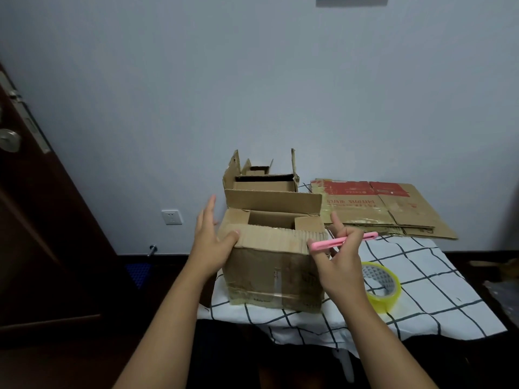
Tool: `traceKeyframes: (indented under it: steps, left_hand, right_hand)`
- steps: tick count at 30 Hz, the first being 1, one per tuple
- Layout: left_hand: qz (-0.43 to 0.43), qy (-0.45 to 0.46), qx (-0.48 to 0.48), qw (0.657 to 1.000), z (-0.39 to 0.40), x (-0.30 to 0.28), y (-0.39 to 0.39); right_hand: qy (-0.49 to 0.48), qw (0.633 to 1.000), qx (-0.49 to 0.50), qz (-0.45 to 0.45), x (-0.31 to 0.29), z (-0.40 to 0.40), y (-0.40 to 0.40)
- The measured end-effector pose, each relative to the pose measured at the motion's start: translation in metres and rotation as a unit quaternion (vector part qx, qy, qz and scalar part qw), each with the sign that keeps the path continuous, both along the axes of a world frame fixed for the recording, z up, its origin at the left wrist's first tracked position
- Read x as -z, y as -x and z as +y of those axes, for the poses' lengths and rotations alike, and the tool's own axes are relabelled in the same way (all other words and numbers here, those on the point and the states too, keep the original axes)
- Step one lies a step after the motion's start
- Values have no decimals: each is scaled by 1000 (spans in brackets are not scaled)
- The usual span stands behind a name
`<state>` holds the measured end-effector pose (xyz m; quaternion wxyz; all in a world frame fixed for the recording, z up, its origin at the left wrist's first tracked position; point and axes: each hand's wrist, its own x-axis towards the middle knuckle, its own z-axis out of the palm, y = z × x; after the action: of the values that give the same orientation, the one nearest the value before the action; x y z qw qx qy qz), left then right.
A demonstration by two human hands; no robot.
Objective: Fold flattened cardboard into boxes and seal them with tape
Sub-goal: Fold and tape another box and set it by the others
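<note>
While the left hand (211,242) rests straight fingers on the box (273,259) between both hands and the right hand (341,258) pinches a pink cutter (341,242), top-flap folding seems underway (tape roll (380,286) just beside the right wrist), next needing the flaps pressed shut

A dark door (33,209) stands far left; a wall socket (171,217) sits low on the wall (252,80); a checked cloth (421,293) covers the table.

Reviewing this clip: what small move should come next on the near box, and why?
Probably fold the near flap down with the left hand, which already rests on it. The near box has its top open, far flap upright, and the right hand is busy holding the pink cutter.
</note>
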<state>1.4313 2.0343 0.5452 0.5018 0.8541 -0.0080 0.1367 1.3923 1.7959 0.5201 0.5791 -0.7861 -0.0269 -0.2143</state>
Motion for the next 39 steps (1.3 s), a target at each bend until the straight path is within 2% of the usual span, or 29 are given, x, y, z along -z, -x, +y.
traceKeyframes:
  steps: [4,8,11,13,15,18,21,23,24,28,34,37,39]
  left_hand:
    - [26,-194,68,978,6,-27,-19]
    - [16,-299,93,950,2,-45,-30]
    - [-41,-367,63,927,2,-33,-25]
    - [-53,-353,66,932,-3,-20,-15]
    - [-37,-335,79,938,-7,-9,-6]
    - [-16,-381,78,921,-12,-5,-3]
    - [17,-446,86,891,-13,-8,-3]
    - [16,-471,104,876,-16,-11,-3]
    - [14,-482,115,868,-18,-12,-2]
    - [59,-486,143,860,-23,-20,2]
    - [61,-507,131,850,-18,-16,0]
    - [82,-496,126,855,-19,-16,1]
    - [87,-481,116,864,-18,-18,2]
  right_hand:
    - [-33,999,-11,13,2,-2,-5]
    - [-34,999,2,25,1,-3,-7]
    - [-14,1000,-3,16,1,-4,-6]
    - [100,995,25,-15,-2,-3,-4]
    - [224,971,47,-67,-13,0,-5]
    - [341,936,-37,-84,-44,11,-16]
    - [494,856,-149,-32,-56,21,-33]
    - [570,804,-167,-17,-53,23,-36]
    - [585,793,-170,-16,-51,24,-37]
    - [578,796,-177,-28,-48,20,-41]
    - [559,819,-129,-1,-39,4,-34]
    - [555,821,-132,0,-36,3,-35]
    - [523,841,-137,4,-37,-2,-33]
